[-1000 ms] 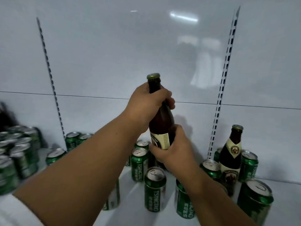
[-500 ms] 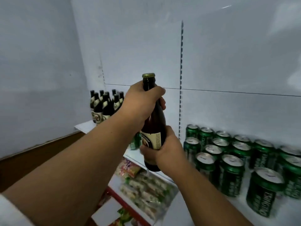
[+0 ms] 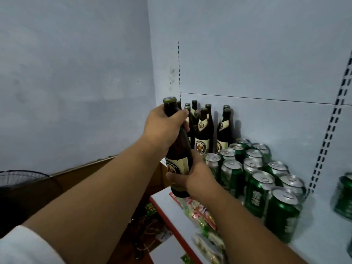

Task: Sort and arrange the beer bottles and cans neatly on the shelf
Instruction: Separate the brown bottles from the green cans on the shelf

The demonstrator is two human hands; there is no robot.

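you're looking at a white shelf [image 3: 314,242] with a red front edge. a cluster of dark brown bottles [image 3: 204,130] stands upright at its back left corner. just right of them, green cans [image 3: 262,180] stand in close rows running toward you. another green can [image 3: 344,197] stands apart, far right.

Both arms extended; left hand [image 3: 165,125] curled in high grip, right hand [image 3: 192,173] curled lower.
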